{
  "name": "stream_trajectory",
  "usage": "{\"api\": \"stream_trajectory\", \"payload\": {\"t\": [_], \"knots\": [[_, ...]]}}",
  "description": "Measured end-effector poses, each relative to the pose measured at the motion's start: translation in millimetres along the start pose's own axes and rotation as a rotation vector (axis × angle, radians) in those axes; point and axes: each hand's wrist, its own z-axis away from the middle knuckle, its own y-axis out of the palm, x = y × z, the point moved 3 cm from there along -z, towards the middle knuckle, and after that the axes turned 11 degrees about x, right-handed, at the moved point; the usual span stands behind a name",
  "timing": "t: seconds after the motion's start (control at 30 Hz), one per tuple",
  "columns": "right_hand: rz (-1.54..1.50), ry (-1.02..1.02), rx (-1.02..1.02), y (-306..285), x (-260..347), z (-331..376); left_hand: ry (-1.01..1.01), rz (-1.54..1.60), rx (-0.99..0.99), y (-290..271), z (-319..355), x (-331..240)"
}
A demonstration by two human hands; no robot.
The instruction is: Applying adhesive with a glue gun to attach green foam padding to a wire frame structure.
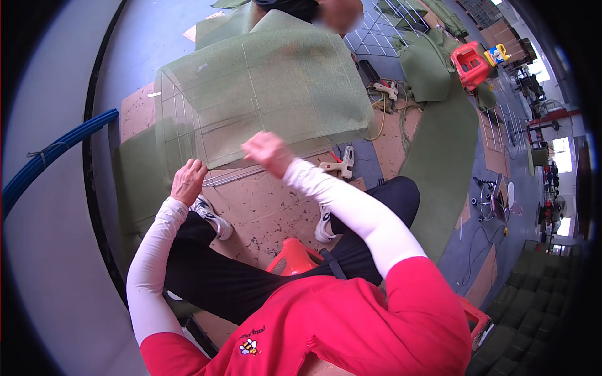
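Cardboard-covered floor (263,213) under green felt (269,81)

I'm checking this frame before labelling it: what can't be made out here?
- Left hand: fingers curl over the green mat's edge, so the grip is hidden; head view.
- Right hand: seen from the back, so its palm side is hidden.
- Wire frame: mostly covered by the mat.
- Glue gun: too small for detail.
- Red stool: mostly hidden by the legs.

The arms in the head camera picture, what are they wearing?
Both arms wear long, snug white sleeves running from under a red top's short sleeves down to the wrists. The left hand and right hand are bare, with no gloves, rings or watch that I can see.
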Motion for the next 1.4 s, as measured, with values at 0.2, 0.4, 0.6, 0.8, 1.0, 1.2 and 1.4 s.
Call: {"api": "stream_trajectory", "payload": {"t": [0.2,0.4,0.6,0.8,1.0,1.2,1.4], "knots": [[0.098,0.069,0.136,-32,-61,66,-0.016,-0.012,0.012,-1,-8,-7],[0.134,-0.03,0.159,-20,-62,65,-0.025,-0.022,0.014,-4,-4,-8],[0.146,-0.074,0.146,-17,-71,68,-0.087,-0.019,0.06,-26,-17,-27],[0.134,-0.1,0.116,-15,-68,69,0.131,0.148,-0.185,-34,-92,-113],[0.049,-0.078,0.101,-28,-75,78,0.15,0.123,-0.156,7,-137,-130],[0.18,0.03,0.25,-86,-140,143,0.123,0.063,-0.116,11,-140,-131],[0.216,0.04,0.289,-89,-163,160,0.127,0.051,-0.049,10,-142,-133]]}}
